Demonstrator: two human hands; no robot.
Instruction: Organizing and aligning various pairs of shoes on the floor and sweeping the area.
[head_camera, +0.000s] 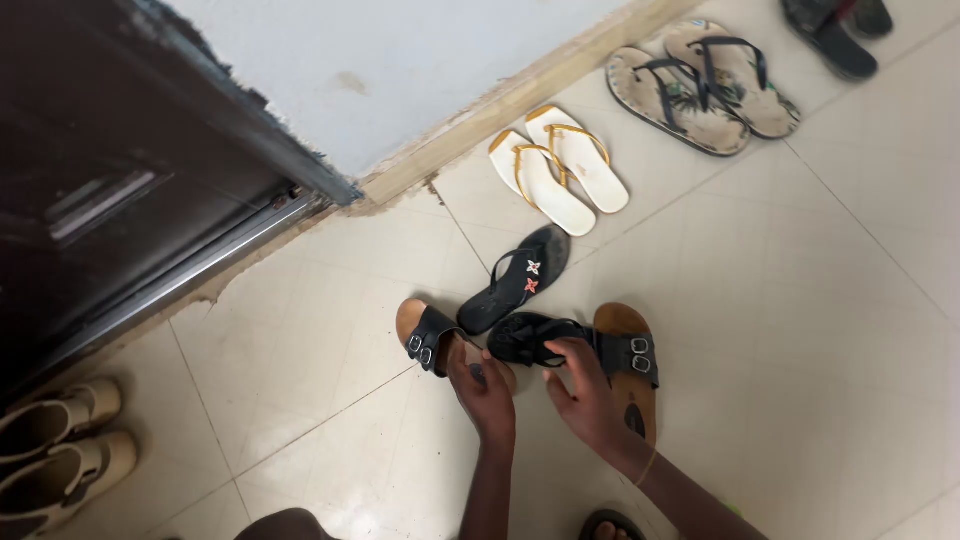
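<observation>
Gripping a tan cork sandal (432, 335) with black buckle strap, left hand (483, 390) has fingers curled on its heel end on the tiled floor (820, 300). Right hand (585, 392) pinches a black flip-flop (535, 338) with fingertips, just beside the second cork sandal (630, 360).

Tan buckled sandal (432, 338) and black flip-flop (530, 338) (both flat) on tile.

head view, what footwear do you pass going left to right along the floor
beige shoes → left hand on a brown buckle sandal → white flip-flops → right hand → patterned flip-flops → dark sandals
</observation>
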